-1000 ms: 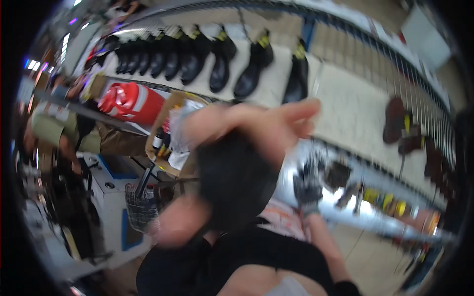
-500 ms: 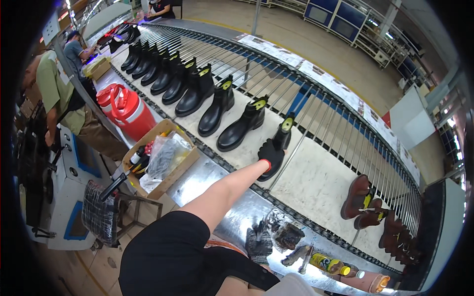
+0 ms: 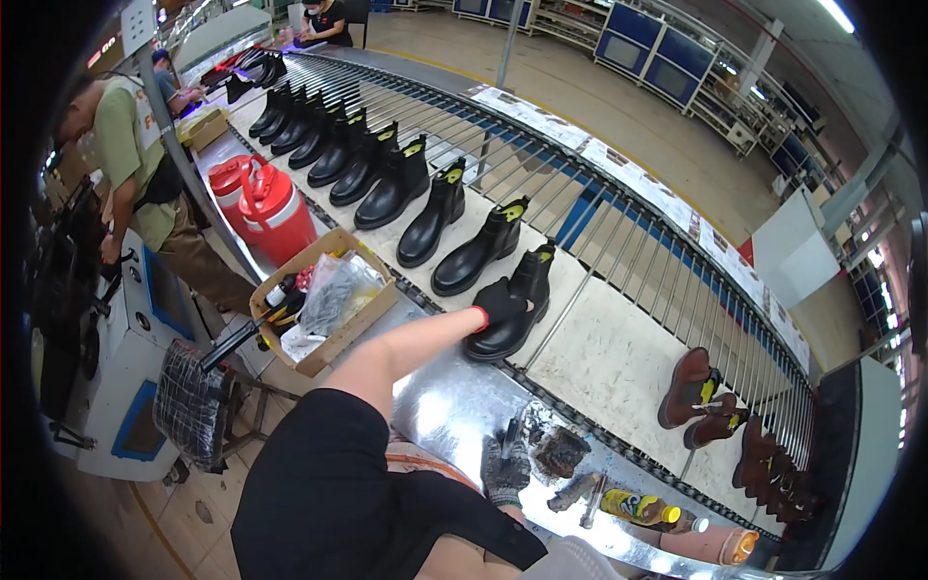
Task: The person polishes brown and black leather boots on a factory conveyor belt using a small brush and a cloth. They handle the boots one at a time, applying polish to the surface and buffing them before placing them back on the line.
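Left hand (image 3: 501, 302) stretched further out since the earlier frame, gloved fingers closed on black boot (image 3: 512, 309) on conveyor (image 3: 619, 348), right hand (image 3: 505, 469) resting on steel table (image 3: 454, 406), fingers loosely curled, holding nothing.

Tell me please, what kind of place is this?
Most likely a shoe factory line. Black boots stand in a row on a long roller conveyor, the gloved left hand rests on a boot, and another person works nearby.

A roller conveyor (image 3: 619, 242) carries a row of black boots (image 3: 387, 174) on pale boards, brown shoes (image 3: 691, 387) farther along; the steel bench (image 3: 454, 406) beside it holds a cardboard box (image 3: 329, 309), rags (image 3: 561, 449), a yellow bottle (image 3: 633, 505).
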`<control>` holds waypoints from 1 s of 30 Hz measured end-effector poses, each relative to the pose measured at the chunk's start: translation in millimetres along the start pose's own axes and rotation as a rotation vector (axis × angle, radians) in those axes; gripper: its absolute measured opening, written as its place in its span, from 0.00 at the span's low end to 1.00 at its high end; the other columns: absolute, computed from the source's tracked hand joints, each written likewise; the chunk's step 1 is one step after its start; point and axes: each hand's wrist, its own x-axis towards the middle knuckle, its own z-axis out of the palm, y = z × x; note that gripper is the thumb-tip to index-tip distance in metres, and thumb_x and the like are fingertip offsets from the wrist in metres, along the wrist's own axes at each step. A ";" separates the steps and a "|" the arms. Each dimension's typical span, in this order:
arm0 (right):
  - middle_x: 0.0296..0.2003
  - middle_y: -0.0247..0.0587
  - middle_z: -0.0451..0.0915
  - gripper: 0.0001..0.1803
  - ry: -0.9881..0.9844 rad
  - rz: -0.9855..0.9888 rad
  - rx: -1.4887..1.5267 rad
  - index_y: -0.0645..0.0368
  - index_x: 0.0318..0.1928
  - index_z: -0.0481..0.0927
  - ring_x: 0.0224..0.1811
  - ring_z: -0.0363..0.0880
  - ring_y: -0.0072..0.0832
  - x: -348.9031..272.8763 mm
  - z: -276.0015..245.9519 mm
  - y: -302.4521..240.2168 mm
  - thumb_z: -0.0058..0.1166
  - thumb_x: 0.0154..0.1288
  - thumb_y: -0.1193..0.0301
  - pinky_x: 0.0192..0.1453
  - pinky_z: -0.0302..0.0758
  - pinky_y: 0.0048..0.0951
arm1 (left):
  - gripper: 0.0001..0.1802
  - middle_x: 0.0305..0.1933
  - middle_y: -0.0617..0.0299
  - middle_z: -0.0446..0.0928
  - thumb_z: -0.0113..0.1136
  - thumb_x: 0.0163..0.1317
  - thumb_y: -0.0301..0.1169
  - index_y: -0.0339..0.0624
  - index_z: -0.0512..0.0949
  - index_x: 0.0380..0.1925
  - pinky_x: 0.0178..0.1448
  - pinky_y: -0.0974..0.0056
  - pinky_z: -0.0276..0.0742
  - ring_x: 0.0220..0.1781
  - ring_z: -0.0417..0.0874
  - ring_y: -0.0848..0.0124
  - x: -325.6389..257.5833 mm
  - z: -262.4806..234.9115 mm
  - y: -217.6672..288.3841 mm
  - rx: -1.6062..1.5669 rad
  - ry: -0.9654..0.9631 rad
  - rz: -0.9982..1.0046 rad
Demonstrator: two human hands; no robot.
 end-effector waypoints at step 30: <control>0.54 0.59 0.71 0.33 -0.087 0.227 -0.274 0.56 0.67 0.56 0.49 0.75 0.50 -0.7 -19.8 -34.7 0.45 0.64 0.59 0.49 0.71 0.45 | 0.14 0.28 0.61 0.77 0.62 0.58 0.41 0.44 0.75 0.24 0.54 0.56 0.63 0.33 0.80 0.63 -297.2 -183.8 194.6 -1.377 -0.394 1.336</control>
